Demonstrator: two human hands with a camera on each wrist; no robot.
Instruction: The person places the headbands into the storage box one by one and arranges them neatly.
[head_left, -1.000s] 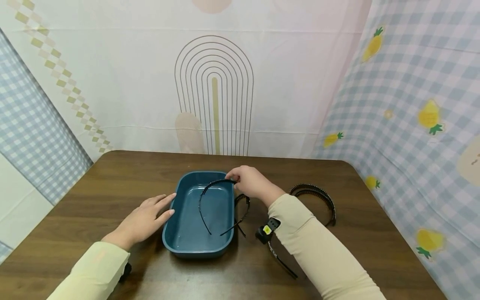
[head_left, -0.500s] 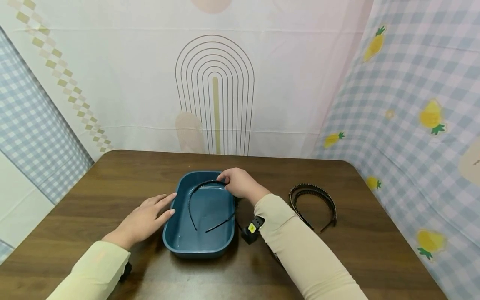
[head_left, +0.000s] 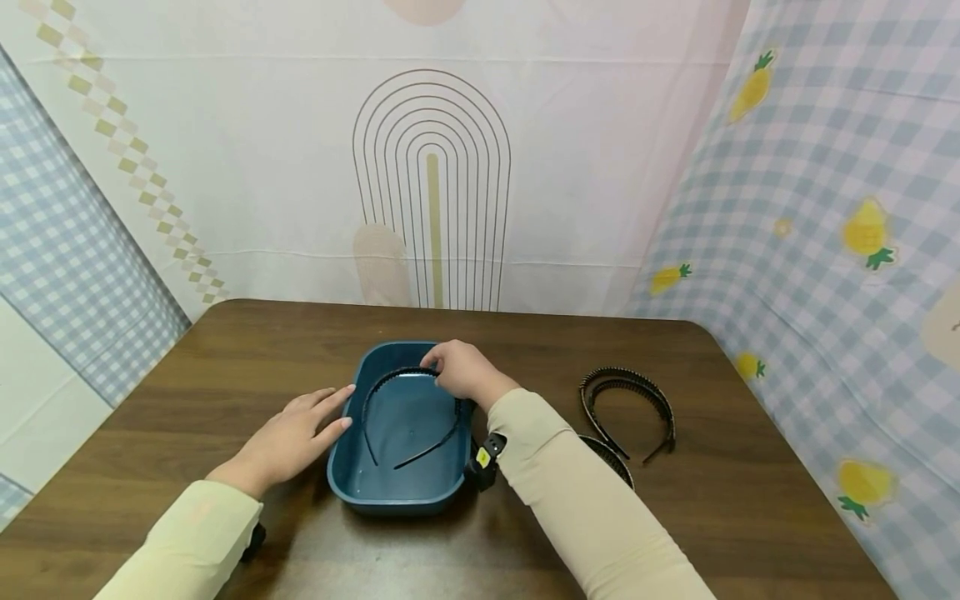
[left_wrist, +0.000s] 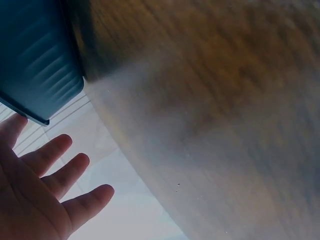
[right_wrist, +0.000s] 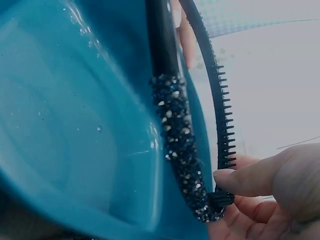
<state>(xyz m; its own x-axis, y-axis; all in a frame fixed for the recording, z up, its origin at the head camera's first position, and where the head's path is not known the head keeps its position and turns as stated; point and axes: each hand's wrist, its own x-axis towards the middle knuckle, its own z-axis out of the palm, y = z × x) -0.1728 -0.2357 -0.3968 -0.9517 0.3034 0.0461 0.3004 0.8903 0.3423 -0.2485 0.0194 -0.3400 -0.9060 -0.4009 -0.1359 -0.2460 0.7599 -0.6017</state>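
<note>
My right hand (head_left: 467, 368) pinches a black headband (head_left: 387, 377) by the top of its arch, thumb against fingers. The headband hangs within the blue basin (head_left: 375, 504), its two ends pointing down toward the near side. In the right wrist view, dark sparkling stones cover part of the headband (right_wrist: 180, 130), and small teeth line its inner side. My left hand (head_left: 288, 435) lies with extended fingers at the basin's left rim. The left wrist view shows those fingers (left_wrist: 75, 172) spread beside the ribbed basin wall (left_wrist: 37, 60).
Black toothed headbands (head_left: 637, 377) lie together on the right of the brown table (head_left: 720, 500). Another headband (head_left: 617, 460) is partly hidden behind my right sleeve (head_left: 592, 492). A patterned cloth (head_left: 577, 183) hangs behind the table's far edge.
My right hand has moved left with the headband, bringing it further over the basin and lower. The right forearm has uncovered more of the headbands on the right. My left hand stays put.
</note>
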